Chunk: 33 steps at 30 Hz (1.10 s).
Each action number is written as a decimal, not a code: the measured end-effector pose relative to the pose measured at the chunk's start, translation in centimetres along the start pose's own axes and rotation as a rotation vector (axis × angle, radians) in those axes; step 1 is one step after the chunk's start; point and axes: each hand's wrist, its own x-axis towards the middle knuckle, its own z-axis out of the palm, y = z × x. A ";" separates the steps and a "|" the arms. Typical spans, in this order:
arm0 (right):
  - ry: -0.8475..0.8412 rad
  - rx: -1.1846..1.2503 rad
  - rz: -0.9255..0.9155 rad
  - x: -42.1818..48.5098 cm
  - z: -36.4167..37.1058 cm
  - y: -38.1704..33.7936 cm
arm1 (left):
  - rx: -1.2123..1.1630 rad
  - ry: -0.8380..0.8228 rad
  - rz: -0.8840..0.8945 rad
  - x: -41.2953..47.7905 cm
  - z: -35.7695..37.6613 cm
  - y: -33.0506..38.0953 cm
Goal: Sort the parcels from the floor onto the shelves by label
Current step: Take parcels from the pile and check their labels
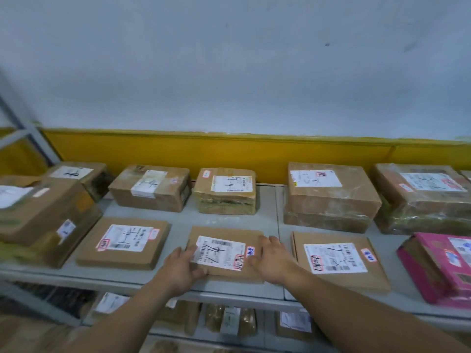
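Fingers (184,253) of the left hand (181,270) are lying straight against the left edge of the parcel (224,232). The right hand (274,261) is resting flat on its right side, gripping nothing. The parcel is sitting near the shelf (229,217) front edge, thin gaps each side. Its label (219,252) is showing blurry black scribbles.

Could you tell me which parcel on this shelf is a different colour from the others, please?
The pink parcel at the front row's far right; all the others on the shelf are brown.
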 end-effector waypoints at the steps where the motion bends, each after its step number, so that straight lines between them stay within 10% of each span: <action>1: -0.003 0.016 0.026 0.0 0.7 -0.7 | 0.007 -0.032 0.033 0.2 0.0 -0.7; 17: 0.071 0.050 0.197 1.8 1.2 -3.1 | 0.008 0.011 0.251 3.4 -1.4 -2.2; 33: 0.152 0.126 0.059 18.0 -6.0 -4.9 | -0.437 0.046 0.094 16.7 -8.9 3.9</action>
